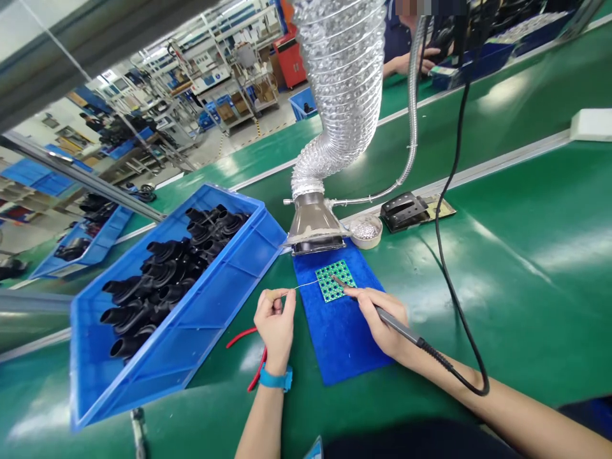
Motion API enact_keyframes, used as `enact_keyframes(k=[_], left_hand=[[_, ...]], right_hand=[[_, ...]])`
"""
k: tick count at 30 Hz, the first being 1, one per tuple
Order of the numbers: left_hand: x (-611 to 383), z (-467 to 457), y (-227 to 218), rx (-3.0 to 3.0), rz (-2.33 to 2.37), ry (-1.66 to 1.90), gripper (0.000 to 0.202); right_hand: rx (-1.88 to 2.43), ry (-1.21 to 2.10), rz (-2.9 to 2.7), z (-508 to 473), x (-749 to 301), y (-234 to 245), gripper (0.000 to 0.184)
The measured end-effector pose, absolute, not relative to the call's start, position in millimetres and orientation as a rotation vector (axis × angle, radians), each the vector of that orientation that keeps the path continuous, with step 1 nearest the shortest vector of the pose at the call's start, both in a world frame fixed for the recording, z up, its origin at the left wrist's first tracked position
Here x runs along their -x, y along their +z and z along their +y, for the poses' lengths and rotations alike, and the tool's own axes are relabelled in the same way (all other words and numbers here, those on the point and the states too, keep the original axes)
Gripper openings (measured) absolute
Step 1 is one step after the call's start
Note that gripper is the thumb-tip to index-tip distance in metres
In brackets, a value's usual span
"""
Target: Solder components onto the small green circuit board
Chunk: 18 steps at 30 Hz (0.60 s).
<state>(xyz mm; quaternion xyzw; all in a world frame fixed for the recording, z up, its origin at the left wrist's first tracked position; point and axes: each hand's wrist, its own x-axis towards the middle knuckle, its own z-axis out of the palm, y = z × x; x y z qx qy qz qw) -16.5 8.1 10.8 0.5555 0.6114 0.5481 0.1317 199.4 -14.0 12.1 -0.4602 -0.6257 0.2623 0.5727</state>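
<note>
My left hand (276, 319) pinches a thin length of solder wire (306, 283) between thumb and forefinger; its far end reaches the left side of a green circuit board (329, 292). The board, dotted with dark round spots, lies flat on a blue cloth (344, 344). A grey-handled soldering iron (399, 325) is gripped in my right hand (382, 315), its tip over the middle of the board. Whether tip and wire touch, I cannot tell. Red-handled pliers (258, 371) lie partly hidden behind my left wrist.
Above the board hangs a fume hood (315, 220) on a silver duct (339, 76). A blue bin (191, 338) of black parts stands left. Behind are a round tin (366, 231) and a black iron stand (405, 210). The iron's cable (461, 299) loops right. A person's hand (415, 62) shows across the bench.
</note>
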Motion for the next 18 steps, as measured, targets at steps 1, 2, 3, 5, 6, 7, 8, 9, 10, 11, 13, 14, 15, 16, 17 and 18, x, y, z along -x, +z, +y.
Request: enact_keyframes(k=[1,2,3,5,6,7,8,9,10,11,13,14,15,16,17,18], left_hand=[[16.0,8.3,6.0,-1.602,1.789,1.580,0.012],[16.0,8.4,2.4,-1.594,1.803,1.574,0.012],[16.2,8.4,0.0,-1.587,1.812,1.574,0.011],[16.8,8.5,-1.8,-1.585,1.816,1.584,0.009],[16.8,8.7,-1.5,-1.592,1.810,1.589,0.009],[16.6,9.0,-0.7,-1.606,1.799,1.588,0.009],[16.2,9.3,0.3,-1.620,1.788,1.585,0.009],[15.6,9.6,1.5,-1.634,1.779,1.578,0.010],[15.1,9.7,2.5,-1.645,1.773,1.572,0.010],[14.6,9.8,3.4,-1.651,1.772,1.567,0.010],[14.0,9.8,4.3,-1.658,1.777,1.557,0.010],[13.9,9.6,4.4,-1.660,1.778,1.552,0.011],[13.9,9.5,4.1,-1.661,1.777,1.548,0.011],[13.9,9.3,3.8,-1.662,1.774,1.545,0.011],[13.9,9.2,3.3,-1.664,1.769,1.542,0.010],[13.9,9.1,2.9,-1.669,1.764,1.539,0.010]], right_hand=[[1.110,0.643,-1.453,-13.9,-198.0,10.2,0.029],[1.139,0.669,-1.443,-13.5,-197.4,8.0,0.031],[1.160,0.688,-1.440,-12.7,-197.1,5.8,0.031],[1.163,0.692,-1.455,-10.5,-197.4,2.2,0.032],[1.154,0.682,-1.468,-9.4,-197.5,1.0,0.032],[1.145,0.672,-1.485,-8.5,-197.6,0.2,0.031],[1.137,0.666,-1.502,-7.7,-197.5,-0.2,0.031],[1.131,0.663,-1.520,-7.0,-197.4,-0.4,0.030],[1.127,0.666,-1.536,-6.6,-197.1,-0.4,0.030],[1.126,0.672,-1.548,-6.2,-196.8,-0.4,0.030],[1.132,0.691,-1.561,-5.9,-196.3,-0.5,0.030],[1.137,0.704,-1.564,-5.8,-196.0,-0.6,0.030],[1.143,0.715,-1.567,-5.7,-195.8,-0.8,0.029],[1.149,0.725,-1.570,-5.7,-195.6,-0.9,0.029],[1.155,0.734,-1.573,-5.7,-195.5,-1.0,0.029],[1.162,0.741,-1.576,-5.6,-195.3,-1.1,0.029]])
